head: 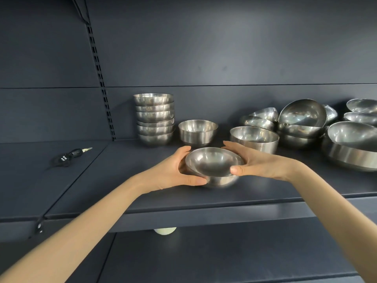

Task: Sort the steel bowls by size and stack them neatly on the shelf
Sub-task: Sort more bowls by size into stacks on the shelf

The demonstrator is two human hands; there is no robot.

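Both of my hands grip a pair of nested steel bowls at the middle front of the dark shelf; the upper one sits tilted in the lower. My left hand wraps their left side and my right hand their right side. Behind them to the left stands a neat stack of several small bowls. A single bowl stands beside that stack, and a wider bowl sits just behind my right hand.
A jumble of unsorted bowls fills the right end of the shelf, with a large bowl at the far right. A key with a black fob lies at the left. A slotted upright runs up the back panel.
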